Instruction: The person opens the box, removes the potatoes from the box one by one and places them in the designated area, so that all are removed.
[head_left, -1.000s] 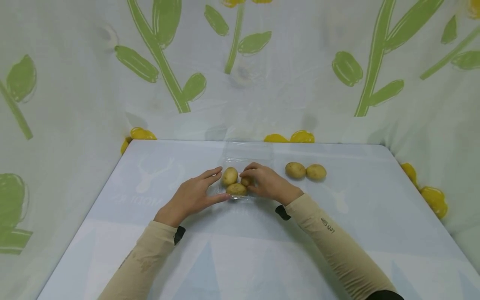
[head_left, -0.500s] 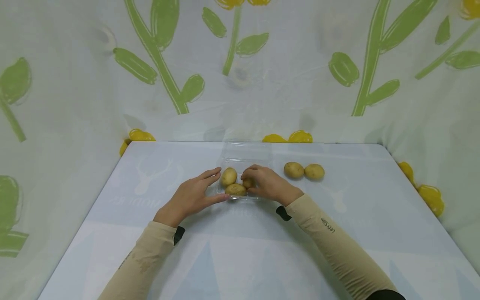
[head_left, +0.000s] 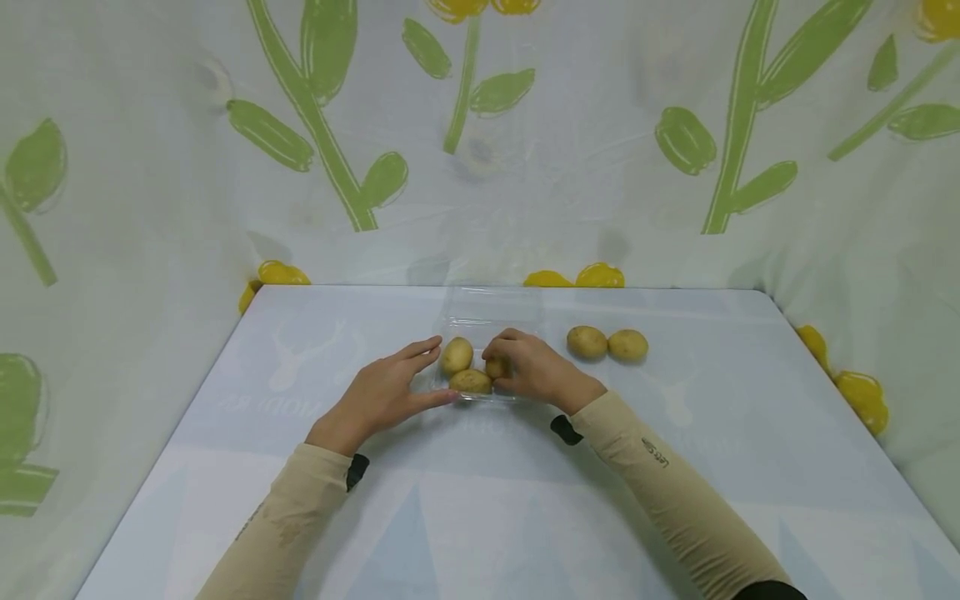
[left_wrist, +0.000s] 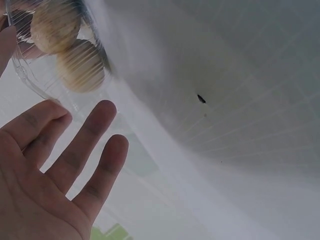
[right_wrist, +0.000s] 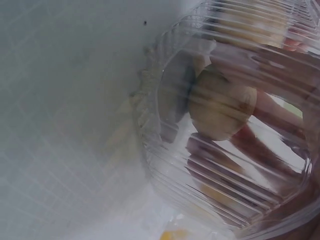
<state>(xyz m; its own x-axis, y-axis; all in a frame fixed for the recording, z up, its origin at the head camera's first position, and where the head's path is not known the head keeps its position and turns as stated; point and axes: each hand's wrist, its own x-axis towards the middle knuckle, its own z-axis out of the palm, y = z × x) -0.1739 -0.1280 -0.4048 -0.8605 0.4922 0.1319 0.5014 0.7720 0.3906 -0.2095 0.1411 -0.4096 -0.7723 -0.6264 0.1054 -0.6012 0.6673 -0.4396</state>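
A clear plastic clamshell box [head_left: 491, 307] lies on the table with its lid folded back. Two potatoes, one at the left [head_left: 457, 356] and one in front [head_left: 471, 382], rest in its base. My right hand [head_left: 542, 368] reaches into the base's right half, and its fingers hold a third potato [head_left: 498, 367], partly hidden. Through the ribbed wall, the right wrist view shows that potato [right_wrist: 220, 105] among the fingers. My left hand [head_left: 382, 387] is spread along the box's left side, thumb at the front rim. In the left wrist view its fingers [left_wrist: 80, 145] look extended beside the plastic.
Two more potatoes, one [head_left: 587, 342] touching the other [head_left: 627, 346], lie on the table to the right of the box. A pale fabric wall [head_left: 570, 192] with printed plants rises behind the table's back edge.
Both hands keep nearly the same places about the box, and the potatoes stay where they were. Only the head view shifts slightly.
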